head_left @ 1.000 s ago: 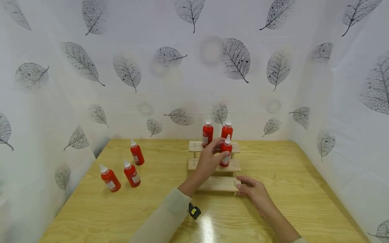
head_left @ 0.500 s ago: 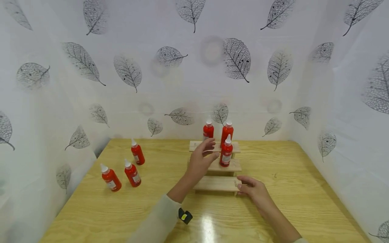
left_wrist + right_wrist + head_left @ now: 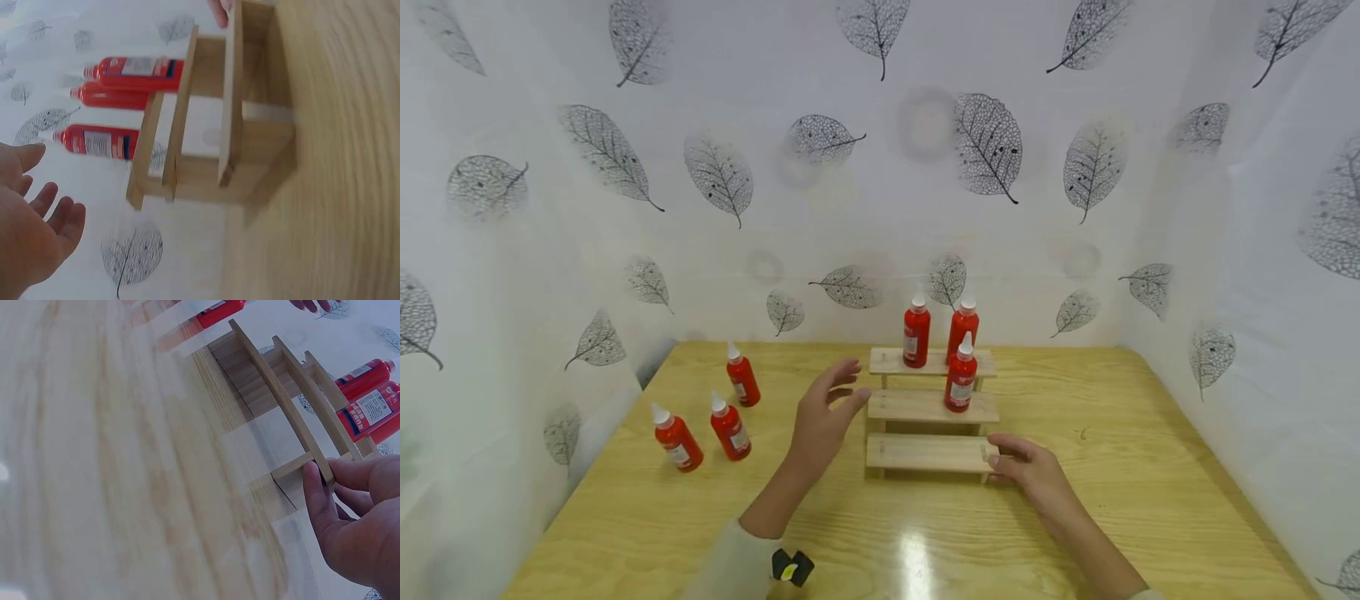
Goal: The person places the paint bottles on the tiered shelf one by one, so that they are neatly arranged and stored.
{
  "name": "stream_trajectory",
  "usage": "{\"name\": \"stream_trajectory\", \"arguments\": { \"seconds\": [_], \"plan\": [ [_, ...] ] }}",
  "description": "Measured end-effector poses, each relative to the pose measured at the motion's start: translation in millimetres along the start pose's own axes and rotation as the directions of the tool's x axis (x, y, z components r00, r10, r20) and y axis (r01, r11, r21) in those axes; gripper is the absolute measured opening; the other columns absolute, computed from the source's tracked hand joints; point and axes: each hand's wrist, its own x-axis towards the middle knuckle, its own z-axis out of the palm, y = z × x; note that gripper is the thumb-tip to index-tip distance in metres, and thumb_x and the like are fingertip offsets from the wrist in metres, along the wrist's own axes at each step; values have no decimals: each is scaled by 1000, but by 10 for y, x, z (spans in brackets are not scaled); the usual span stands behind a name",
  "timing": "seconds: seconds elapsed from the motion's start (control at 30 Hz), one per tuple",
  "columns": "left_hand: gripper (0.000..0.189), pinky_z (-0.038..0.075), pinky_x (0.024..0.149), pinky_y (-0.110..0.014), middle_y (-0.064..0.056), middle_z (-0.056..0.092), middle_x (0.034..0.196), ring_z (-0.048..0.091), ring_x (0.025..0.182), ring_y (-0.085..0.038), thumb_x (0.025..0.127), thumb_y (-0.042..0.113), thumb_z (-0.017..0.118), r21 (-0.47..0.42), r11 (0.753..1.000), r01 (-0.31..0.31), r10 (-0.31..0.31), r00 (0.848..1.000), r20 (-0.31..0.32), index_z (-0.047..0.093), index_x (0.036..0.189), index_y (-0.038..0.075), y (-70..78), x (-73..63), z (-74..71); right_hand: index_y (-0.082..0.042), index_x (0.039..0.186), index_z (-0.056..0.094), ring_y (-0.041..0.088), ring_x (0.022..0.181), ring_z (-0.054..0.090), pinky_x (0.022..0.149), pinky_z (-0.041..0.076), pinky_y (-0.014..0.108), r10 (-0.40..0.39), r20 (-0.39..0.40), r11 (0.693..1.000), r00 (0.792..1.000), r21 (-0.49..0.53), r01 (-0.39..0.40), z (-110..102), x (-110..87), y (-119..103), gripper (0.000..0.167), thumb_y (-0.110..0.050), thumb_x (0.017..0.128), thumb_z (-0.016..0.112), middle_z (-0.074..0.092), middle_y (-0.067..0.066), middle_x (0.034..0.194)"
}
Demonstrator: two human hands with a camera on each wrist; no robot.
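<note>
A three-step wooden rack [image 3: 932,452] stands on the table. Two red bottles with white caps are on its top step, one at the left [image 3: 916,337] and one at the right, partly hidden. In front of that one, a red bottle [image 3: 960,382] with a pointed white nozzle stands on the middle step's right end. My left hand [image 3: 822,421] is in the air left of the rack, fingers spread and holding nothing. My right hand [image 3: 1037,479] pinches the right end of the lowest step between thumb and fingers, as the right wrist view [image 3: 365,512] shows.
Three more red bottles with white nozzles stand at the table's left: a rear bottle [image 3: 742,379], a middle bottle [image 3: 731,429] and a front bottle [image 3: 678,440]. A leaf-patterned white curtain [image 3: 880,208] surrounds the wooden table [image 3: 1120,500] at the back and sides.
My left hand has let go of the bottle on the middle step and moved left, away from the rack. My right hand has stayed at the lowest step's end.
</note>
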Motion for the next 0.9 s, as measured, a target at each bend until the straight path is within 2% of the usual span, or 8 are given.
{"name": "stream_trajectory", "arguments": {
  "seconds": [0.17, 0.3, 0.43, 0.47, 0.57, 0.67, 0.8, 0.9],
  "plan": [
    [43, 50, 103, -43, 4, 63, 133, 56, 123, -16, 95, 27, 71, 147, 989, -16, 26, 997, -70, 60, 136, 20, -23, -149, -310, 7, 139, 53, 18, 97, 65, 86, 61, 33, 4, -3, 1000, 1000, -1, -4, 4, -9, -8, 49, -6, 94, 68, 58, 17, 129],
    [40, 49, 100, -32, 4, 65, 130, 56, 117, -8, 96, 24, 71, 199, 980, 31, 3, 986, -169, 62, 134, 18, -14, -270, -565, 7, 138, 53, 18, 97, 65, 86, 61, 33, 12, -8, 1000, 1000, 4, -12, 11, -13, -18, 49, -6, 94, 69, 58, 16, 127],
    [36, 48, 93, -17, 3, 65, 125, 55, 111, -3, 97, 21, 70, 232, 968, 97, -28, 958, -285, 63, 132, 16, -21, -387, -806, 7, 138, 54, 18, 97, 66, 86, 61, 34, 19, -16, 1000, 1000, 6, -19, 22, -12, -27, 49, -6, 93, 69, 60, 16, 126],
    [36, 50, 89, -16, 3, 64, 123, 55, 108, -4, 97, 20, 70, 229, 967, 112, -36, 950, -311, 63, 132, 15, -22, -416, -858, 7, 138, 54, 18, 97, 66, 86, 61, 33, 20, -19, 1000, 1000, 6, -20, 25, -13, -27, 49, -6, 93, 69, 60, 16, 126],
    [36, 48, 88, -13, 2, 63, 122, 54, 108, -7, 96, 19, 70, 242, 959, 147, -41, 919, -393, 64, 131, 14, -31, -483, -989, 7, 138, 54, 18, 97, 66, 86, 61, 33, 23, -26, 1000, 999, 8, -22, 30, -15, -29, 49, -5, 93, 69, 60, 16, 126],
    [37, 45, 92, -15, -3, 61, 126, 53, 110, -13, 96, 16, 70, 258, 954, 154, -20, 889, -457, 63, 132, 11, -69, -527, -1082, 8, 138, 54, 18, 97, 66, 85, 61, 33, 21, -28, 1000, 999, 8, -21, 32, -15, -29, 49, -5, 93, 69, 60, 16, 125],
    [39, 38, 96, -11, -7, 58, 130, 50, 115, -15, 97, 16, 69, 260, 945, 198, -40, 860, -508, 61, 135, 8, -167, -562, -1157, 8, 138, 54, 17, 96, 67, 85, 61, 33, 23, -22, 1000, 999, 7, -23, 36, -11, -26, 50, -5, 93, 69, 60, 15, 125],
    [43, 38, 100, -11, -8, 55, 134, 50, 119, -16, 98, 18, 67, 211, 945, 251, -114, 854, -508, 57, 139, 9, -249, -556, -1184, 7, 138, 54, 17, 96, 67, 86, 61, 33, 24, -20, 1000, 1000, 6, -24, 29, -11, -29, 50, -6, 93, 69, 60, 14, 125]
  ]
}}
